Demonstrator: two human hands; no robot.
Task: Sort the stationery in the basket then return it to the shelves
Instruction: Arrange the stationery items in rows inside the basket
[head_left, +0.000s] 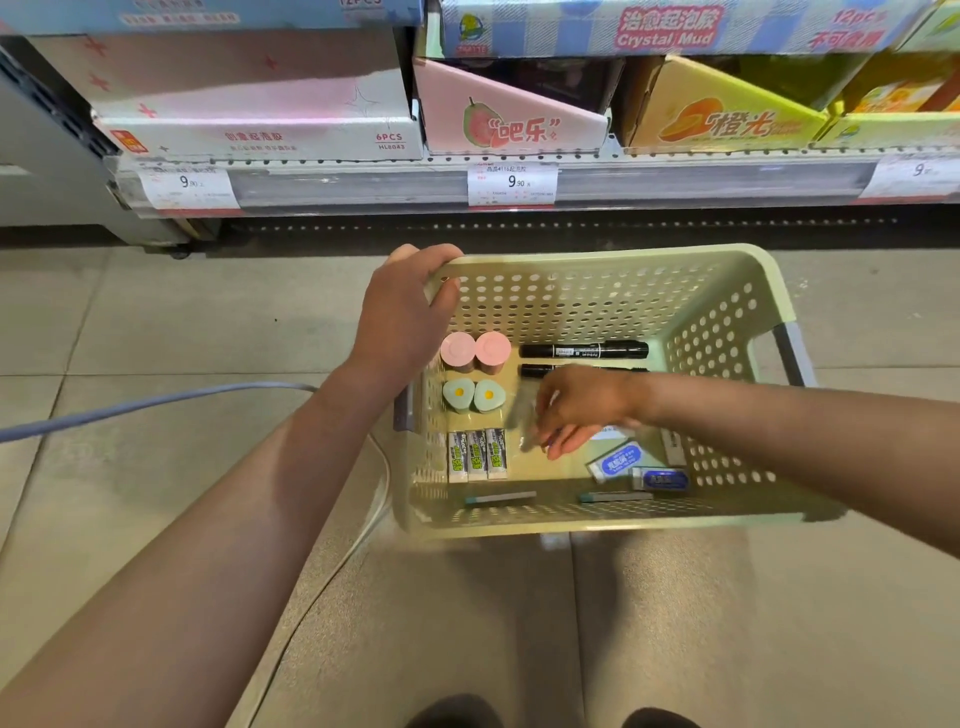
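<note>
so there's a store shelf (519, 182) running across the far side with price tags along its edge, stacked with display boxes: a pink and white one (249, 98) on the left, a pink guava box (498, 122) in the middle, an orange box (717, 117) to the right and a blue Crystal Mud box (670, 26) on top. On the tiled floor (130, 322) just in front sits a pale green perforated basket (727, 322) with grey handles. The left hand (402, 317) grips its far left corner, fingers curled over the rim. The right hand (582, 410) is down inside the basket over the middle of the bottom, fingers loosely bent and blurry, something clear and shiny seems to be at the fingertips but I honestly can't tell if it's holding anything. Inside, stuff is laid out in groups: two black markers (584, 350) lying sideways at the far side, the nearer one partly under the hand, two pink round tubs (475, 351) to their left, two green egg-shaped things (472, 395) just nearer than those, three green-labelled erasers (478, 454) side by side near left, two blue and white erasers (641, 470) near right, and two thin teal-tipped sticks (501, 499) along the near wall. A grey cable (156, 402) trails across the floor on the left
</note>
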